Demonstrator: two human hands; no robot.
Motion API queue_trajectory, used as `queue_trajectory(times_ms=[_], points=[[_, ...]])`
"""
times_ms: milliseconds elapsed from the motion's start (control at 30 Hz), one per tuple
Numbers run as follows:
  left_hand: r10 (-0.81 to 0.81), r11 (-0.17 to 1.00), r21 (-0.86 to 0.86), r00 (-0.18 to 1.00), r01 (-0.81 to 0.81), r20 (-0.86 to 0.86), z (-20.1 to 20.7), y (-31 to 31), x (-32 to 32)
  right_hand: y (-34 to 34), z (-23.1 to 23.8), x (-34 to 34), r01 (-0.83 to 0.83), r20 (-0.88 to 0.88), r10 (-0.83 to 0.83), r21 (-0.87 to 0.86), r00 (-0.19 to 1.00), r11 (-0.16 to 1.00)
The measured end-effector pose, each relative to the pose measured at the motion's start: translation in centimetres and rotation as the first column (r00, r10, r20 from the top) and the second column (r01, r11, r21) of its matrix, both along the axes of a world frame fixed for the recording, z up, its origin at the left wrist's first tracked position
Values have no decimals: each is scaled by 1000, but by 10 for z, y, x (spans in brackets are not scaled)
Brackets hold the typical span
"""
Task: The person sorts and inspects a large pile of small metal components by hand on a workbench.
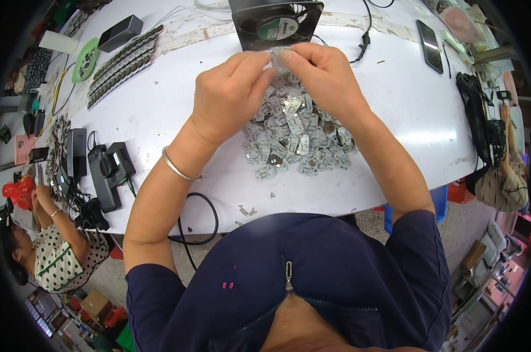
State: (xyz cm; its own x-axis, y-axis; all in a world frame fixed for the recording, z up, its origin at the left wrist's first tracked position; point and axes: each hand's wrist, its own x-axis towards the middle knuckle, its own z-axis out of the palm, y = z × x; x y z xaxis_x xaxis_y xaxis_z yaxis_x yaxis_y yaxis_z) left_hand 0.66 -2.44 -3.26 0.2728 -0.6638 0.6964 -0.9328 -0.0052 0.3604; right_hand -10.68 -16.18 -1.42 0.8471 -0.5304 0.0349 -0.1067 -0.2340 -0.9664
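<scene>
My left hand point(229, 94) and my right hand point(330, 79) meet over the far side of a pile, close in front of a black fan point(277, 28). Pinched between their fingertips is a small clear plastic piece point(279, 57); the fingers partly cover it, and its details are too small to tell. Both hands are closed on it. Below them, the pile of small clear plastic pieces point(294, 126) is heaped on the white table point(218, 176). Several of these show metallic or dark bits inside. A bangle circles my left wrist.
Rows of small dark parts point(124, 67) lie at the far left, beside a green tray point(86, 60) and a black box point(120, 33). Black power adapters point(110, 170) and cables stand at the left edge. A phone point(429, 47) lies far right. Other people sit at both sides.
</scene>
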Motion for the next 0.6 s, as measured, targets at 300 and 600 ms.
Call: queue_trajectory(times_ms=[300,600], points=[[-238,936,206,945,285,-225,10,3,-10,-11,-7,-52,-16,35,25,-234,999,972],[-226,882,267,846,388,-482,36,2,-15,-1,14,-39,-321,-22,324,-221,946,921]])
